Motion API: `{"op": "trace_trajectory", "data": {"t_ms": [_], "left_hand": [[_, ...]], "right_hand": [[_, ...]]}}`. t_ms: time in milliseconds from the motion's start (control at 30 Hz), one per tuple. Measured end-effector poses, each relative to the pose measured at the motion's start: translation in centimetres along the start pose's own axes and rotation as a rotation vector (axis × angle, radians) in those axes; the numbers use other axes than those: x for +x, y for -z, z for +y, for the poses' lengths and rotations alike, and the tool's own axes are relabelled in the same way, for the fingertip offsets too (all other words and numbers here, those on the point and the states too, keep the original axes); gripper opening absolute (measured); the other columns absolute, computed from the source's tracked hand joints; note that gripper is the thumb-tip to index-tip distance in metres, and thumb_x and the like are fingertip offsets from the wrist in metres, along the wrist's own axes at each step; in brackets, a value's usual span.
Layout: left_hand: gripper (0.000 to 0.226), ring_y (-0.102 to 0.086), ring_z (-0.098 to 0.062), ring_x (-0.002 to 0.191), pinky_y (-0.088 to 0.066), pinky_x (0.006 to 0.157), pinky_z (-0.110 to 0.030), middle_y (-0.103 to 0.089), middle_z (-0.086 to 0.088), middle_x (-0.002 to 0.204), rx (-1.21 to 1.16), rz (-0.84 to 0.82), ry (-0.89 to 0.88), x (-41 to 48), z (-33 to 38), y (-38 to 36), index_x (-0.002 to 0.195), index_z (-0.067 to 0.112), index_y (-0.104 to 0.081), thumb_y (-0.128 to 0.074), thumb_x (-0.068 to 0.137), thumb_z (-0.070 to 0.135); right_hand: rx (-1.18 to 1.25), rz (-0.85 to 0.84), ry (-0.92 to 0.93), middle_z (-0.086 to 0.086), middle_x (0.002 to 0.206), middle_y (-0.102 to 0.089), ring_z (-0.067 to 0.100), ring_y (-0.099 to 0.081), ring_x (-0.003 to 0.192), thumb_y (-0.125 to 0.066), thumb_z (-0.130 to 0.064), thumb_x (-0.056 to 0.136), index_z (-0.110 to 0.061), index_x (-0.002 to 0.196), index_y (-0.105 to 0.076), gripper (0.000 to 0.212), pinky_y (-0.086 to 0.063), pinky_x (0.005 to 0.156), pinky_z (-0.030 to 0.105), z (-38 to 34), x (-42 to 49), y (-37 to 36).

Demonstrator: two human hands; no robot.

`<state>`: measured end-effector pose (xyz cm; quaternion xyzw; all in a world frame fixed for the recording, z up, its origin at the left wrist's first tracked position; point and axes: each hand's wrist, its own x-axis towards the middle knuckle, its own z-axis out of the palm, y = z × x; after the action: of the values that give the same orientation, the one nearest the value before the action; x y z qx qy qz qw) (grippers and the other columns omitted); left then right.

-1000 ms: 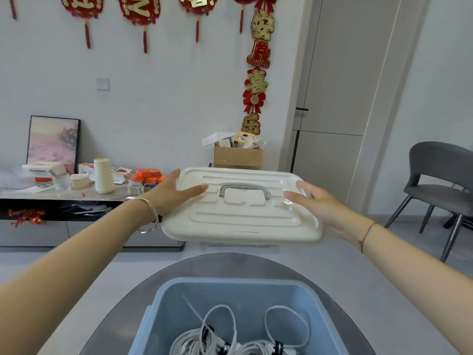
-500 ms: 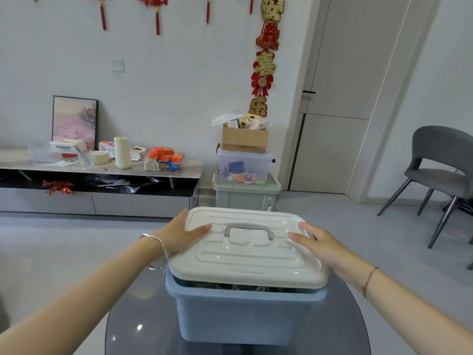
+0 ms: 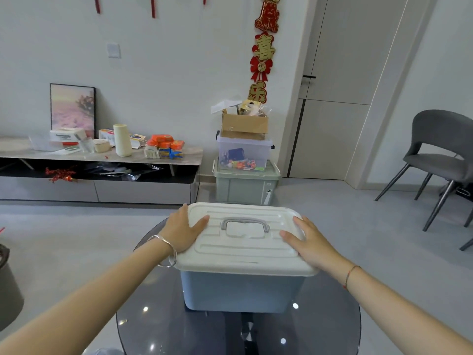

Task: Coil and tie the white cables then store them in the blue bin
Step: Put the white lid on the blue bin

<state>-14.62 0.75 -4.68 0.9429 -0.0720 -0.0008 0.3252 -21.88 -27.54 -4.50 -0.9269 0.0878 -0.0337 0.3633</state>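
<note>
The blue bin (image 3: 240, 290) stands on a round dark glass table (image 3: 158, 326) in front of me. A white lid (image 3: 243, 252) with a grey handle (image 3: 245, 222) lies flat on top of the bin and covers it. My left hand (image 3: 183, 230) rests on the lid's left side with the thumb on top and fingers over the edge. My right hand (image 3: 311, 243) lies flat on the lid's right side. The white cables are hidden inside the bin.
A low TV console (image 3: 99, 160) with small items runs along the far wall. Stacked storage boxes (image 3: 244, 172) stand beyond the table. A grey chair (image 3: 440, 152) is at the right. A dark object (image 3: 7, 288) sits at the left edge.
The lid came down from the air onto the bin and now sits flush on its rim, hiding the cables. Both hands stayed on the lid's sides.
</note>
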Motion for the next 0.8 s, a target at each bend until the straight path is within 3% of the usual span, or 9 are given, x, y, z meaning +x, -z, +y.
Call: {"op": "trace_trajectory", "data": {"t_ms": [67, 133, 233, 333, 467, 533, 600, 667, 800], "left_hand": [[0.082, -0.005, -0.029, 0.147, -0.009, 0.118, -0.040, -0.012, -0.009, 0.159, 0.237, 0.045, -0.029, 0.0, 0.4, -0.4, 0.151, 0.008, -0.009, -0.033, 0.093, 0.061], [0.081, 0.005, -0.026, 0.147, 0.000, 0.119, -0.043, -0.003, -0.006, 0.161, 0.336, 0.040, -0.116, -0.2, 1.8, -0.9, 0.152, 0.013, -0.004, -0.027, 0.093, 0.063], [0.078, 0.006, -0.024, 0.148, 0.000, 0.118, -0.043, -0.002, -0.004, 0.161, 0.309, -0.061, -0.273, -1.2, 5.6, -2.4, 0.152, 0.017, -0.006, -0.029, 0.093, 0.062], [0.074, 0.006, -0.024, 0.147, 0.002, 0.118, -0.045, -0.001, -0.001, 0.161, 0.285, -0.131, -0.375, -1.7, 8.9, -4.4, 0.152, 0.022, -0.006, -0.027, 0.094, 0.061], [0.067, 0.006, -0.024, 0.148, 0.004, 0.117, -0.049, -0.001, 0.004, 0.161, 0.303, -0.200, -0.393, -1.3, 11.2, -6.9, 0.152, 0.027, -0.007, -0.021, 0.095, 0.061], [0.069, 0.006, -0.024, 0.148, 0.005, 0.117, -0.050, 0.000, 0.006, 0.161, 0.342, -0.230, -0.389, -1.1, 11.4, -7.9, 0.152, 0.026, -0.004, -0.019, 0.095, 0.061], [0.070, 0.003, -0.024, 0.148, 0.005, 0.117, -0.051, -0.001, 0.006, 0.161, 0.387, -0.231, -0.381, -1.0, 11.3, -8.4, 0.153, 0.024, -0.003, -0.017, 0.095, 0.062], [0.069, 0.001, -0.025, 0.148, 0.003, 0.117, -0.052, -0.002, 0.003, 0.161, 0.458, -0.231, -0.392, -0.8, 11.1, -8.5, 0.153, 0.023, -0.005, -0.014, 0.096, 0.060], [0.067, -0.002, -0.026, 0.147, 0.000, 0.117, -0.053, -0.003, 0.002, 0.161, 0.493, -0.233, -0.405, -0.7, 11.0, -8.6, 0.153, 0.024, -0.008, -0.012, 0.096, 0.059]], "right_hand": [[0.000, 0.009, -0.008, -0.004, 0.159, -0.003, 0.012, -0.007, 0.146, -0.052, -0.050, 0.090, -0.018, 0.150, -0.021, 0.075, -0.016, 0.114, 0.029, 0.1, -0.2, -0.1], [0.032, 0.021, -0.006, -0.003, 0.159, -0.009, 0.013, -0.012, 0.145, -0.056, -0.051, 0.087, -0.018, 0.149, -0.024, 0.077, -0.020, 0.117, 0.034, 0.0, -0.3, -0.1], [0.141, 0.089, 0.022, 0.001, 0.153, -0.026, 0.015, -0.028, 0.139, -0.062, -0.043, 0.086, -0.016, 0.146, -0.029, 0.073, -0.026, 0.112, 0.029, 0.0, -0.5, -0.2], [0.272, 0.154, -0.002, 0.000, 0.151, -0.029, 0.016, -0.031, 0.137, -0.063, -0.041, 0.086, -0.019, 0.145, -0.029, 0.072, -0.027, 0.107, 0.027, 0.3, -0.9, 0.1], [0.461, 0.147, -0.182, -0.007, 0.146, -0.035, 0.017, -0.038, 0.133, -0.061, -0.052, 0.084, -0.020, 0.146, -0.029, 0.077, -0.032, 0.098, 0.026, 1.7, -1.7, 0.7], [0.513, 0.075, -0.272, -0.011, 0.131, -0.054, 0.014, -0.052, 0.118, -0.063, -0.067, 0.070, -0.020, 0.136, -0.045, 0.083, -0.039, 0.099, 0.029, 3.0, -2.0, 0.7], [0.571, -0.037, -0.320, -0.012, 0.095, -0.069, 0.010, -0.058, 0.091, -0.062, -0.071, 0.067, -0.023, 0.115, -0.062, 0.068, -0.041, 0.094, 0.031, 3.9, -2.3, 0.6], [0.685, -0.122, -0.344, -0.010, 0.074, -0.066, 0.012, -0.055, 0.077, -0.059, -0.062, 0.079, -0.026, 0.098, -0.067, 0.042, -0.041, 0.088, 0.032, 4.3, -2.6, 0.6], [0.891, -0.136, -0.349, 0.004, 0.101, -0.069, 0.020, -0.060, 0.091, -0.063, -0.046, 0.084, -0.023, 0.103, -0.068, 0.030, -0.049, 0.087, 0.032, 3.8, -2.7, 0.3]]}}
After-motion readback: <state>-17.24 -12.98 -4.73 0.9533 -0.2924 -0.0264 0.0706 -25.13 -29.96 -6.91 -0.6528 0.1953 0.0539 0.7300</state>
